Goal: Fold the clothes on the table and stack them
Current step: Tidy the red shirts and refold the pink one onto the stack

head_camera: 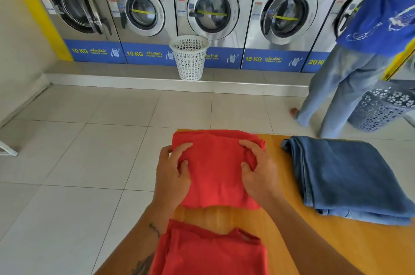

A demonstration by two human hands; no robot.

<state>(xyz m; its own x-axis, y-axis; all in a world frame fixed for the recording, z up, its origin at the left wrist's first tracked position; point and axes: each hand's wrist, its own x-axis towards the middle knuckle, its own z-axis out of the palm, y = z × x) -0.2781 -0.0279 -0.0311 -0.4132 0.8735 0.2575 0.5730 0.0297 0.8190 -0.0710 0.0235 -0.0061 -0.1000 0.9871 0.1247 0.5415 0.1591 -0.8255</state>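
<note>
i've got my left hand (pixel 174 168) and right hand (pixel 258 168) each curled closed on a side of the red garment (pixel 215 169) on the table (pixel 325 241), keeping its fold square, with the folded jeans (pixel 345 176) just to the right as the stack base.

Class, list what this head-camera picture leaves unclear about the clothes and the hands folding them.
- Red garment: type unclear; both hands cover its side edges.
- Near red cloth: cut off by bottom edge.
- Folded jeans: layers beneath hidden.
- Left hand, right hand: fingers pinch cloth, fingertips partly buried.
</note>
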